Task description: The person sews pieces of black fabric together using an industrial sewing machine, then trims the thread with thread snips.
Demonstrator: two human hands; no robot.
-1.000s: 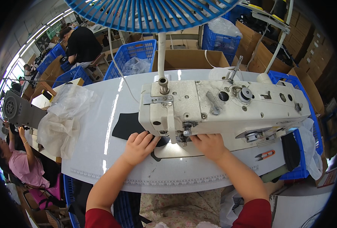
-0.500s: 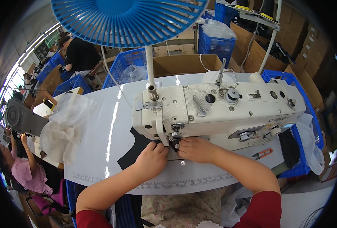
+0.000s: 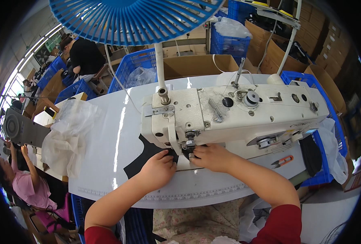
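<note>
A black fabric piece lies on the table under the head of a white sewing machine. My left hand is left of the needle area, its fingers bent and closed on the fabric's edge. Close to the presser foot, my right hand is closed too, its fingertips on a small dark bit of the cloth. The needle and part of the fabric are hidden behind the machine head and my fingers.
Orange-handled thread snips lie right of my right hand, near a folded black item. A blue fan hangs over the far side. Blue crates and cardboard boxes surround the table. A person in pink works at left.
My left hand has shifted slightly left and down, and the fabric's left corner has slid a little left. A gap shows between my hands, with the right hand nearly in place.
</note>
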